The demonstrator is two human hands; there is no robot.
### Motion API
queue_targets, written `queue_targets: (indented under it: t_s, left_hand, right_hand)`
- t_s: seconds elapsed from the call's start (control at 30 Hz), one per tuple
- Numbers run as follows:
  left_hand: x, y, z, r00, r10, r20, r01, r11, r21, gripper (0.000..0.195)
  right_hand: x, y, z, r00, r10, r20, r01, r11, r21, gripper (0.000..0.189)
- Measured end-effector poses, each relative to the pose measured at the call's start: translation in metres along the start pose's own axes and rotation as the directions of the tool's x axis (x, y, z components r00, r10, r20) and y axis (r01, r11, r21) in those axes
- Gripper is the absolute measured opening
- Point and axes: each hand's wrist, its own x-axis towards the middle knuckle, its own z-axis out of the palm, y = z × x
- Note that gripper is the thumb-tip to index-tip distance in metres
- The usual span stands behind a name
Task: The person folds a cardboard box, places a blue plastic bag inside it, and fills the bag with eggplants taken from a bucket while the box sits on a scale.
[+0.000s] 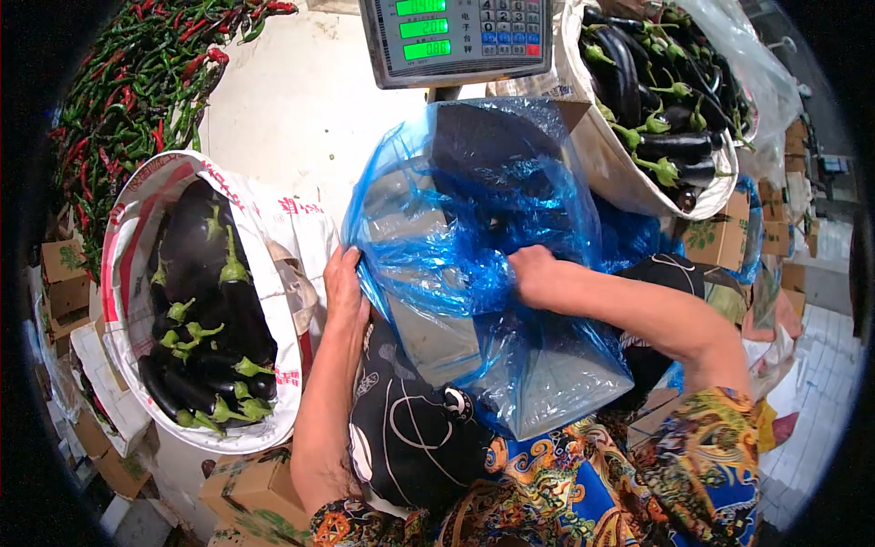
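A large sheet-like bag of blue translucent plastic (437, 267) spreads in front of me, over a scale and my lap. My left hand (344, 280) pinches its left edge between thumb and fingers. Bunched blue film is gathered at my right hand (536, 273), which is closed in a fist on it near the bag's middle. To the left stands a white woven sack (287, 225) with red print, its mouth wide and dark eggplants (239, 308) with green stems inside. At the upper right, another white sack (714, 195) holds more eggplants (618, 75).
An electronic scale display (458, 41) with lit green readouts and a keypad rises behind the bag. Red and green chili peppers (137, 96) lie heaped on a pale surface (287, 96) at the upper left. Cardboard boxes (256, 489) stand low at the left, another cardboard box (718, 232) at the right.
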Motion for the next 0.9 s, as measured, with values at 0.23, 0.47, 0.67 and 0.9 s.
queue_targets:
  t_s: [0.23,0.47,0.67,0.9]
  left_hand:
    - [-0.023,0.057,0.026,0.971,0.156,0.179,-0.124,0.976,-0.180,0.034]
    - [-0.032,0.115,0.074,0.922,0.161,0.352,-0.230,0.959,0.166,0.043]
    - [-0.016,0.120,0.075,0.935,0.086,0.343,-0.163,0.966,0.200,0.015]
    - [0.011,0.122,0.109,0.919,0.252,0.302,-0.267,0.964,0.010,0.009]
  right_hand:
    - [-0.090,0.026,-0.090,0.302,0.158,-0.940,0.106,0.974,0.198,0.030]
    - [-0.069,0.082,-0.095,0.410,0.574,-0.709,0.157,0.721,0.675,0.029]
    - [-0.080,0.088,-0.112,0.584,0.531,-0.614,0.679,0.095,0.728,0.012]
    - [-0.078,0.117,-0.133,0.613,0.553,-0.565,0.696,-0.040,0.717,0.014]
